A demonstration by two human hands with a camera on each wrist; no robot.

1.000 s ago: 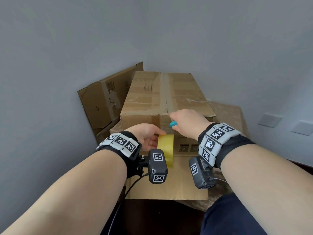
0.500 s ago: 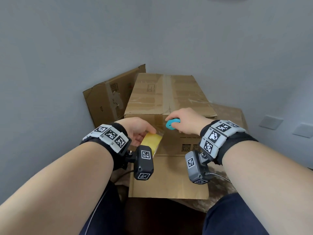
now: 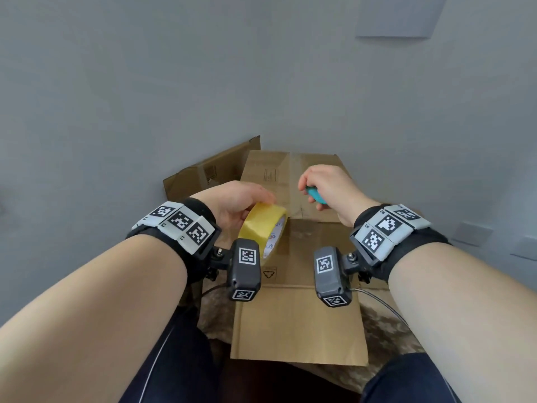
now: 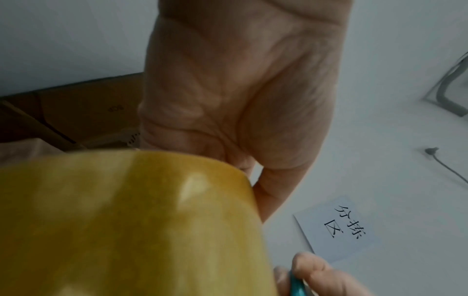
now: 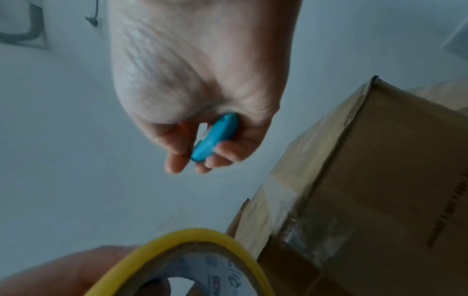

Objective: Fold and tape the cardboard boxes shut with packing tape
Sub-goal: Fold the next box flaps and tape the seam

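Note:
A closed cardboard box [image 3: 308, 170] stands in front of me, with clear tape running down its top seam and over the near face [image 5: 380, 180]. My left hand [image 3: 232, 202] grips a yellow roll of packing tape [image 3: 263, 228], held up off the box near its front top edge; the roll fills the left wrist view [image 4: 126, 220] and shows in the right wrist view [image 5: 202, 256]. My right hand [image 3: 328, 190] is raised over the box top, its fingers curled round a small blue cutter [image 3: 316, 195], also seen as the blue cutter [image 5: 215, 138].
A flat cardboard sheet [image 3: 296, 324] lies on the patterned surface [image 3: 386, 338] below the box. A second, opened box [image 3: 209, 175] leans against the grey wall at the left. A paper label [image 4: 339, 228] hangs on the wall.
Both hands have risen from the box's front face: the left has lifted and tilted the tape roll, the right has carried the blue cutter up over the box top.

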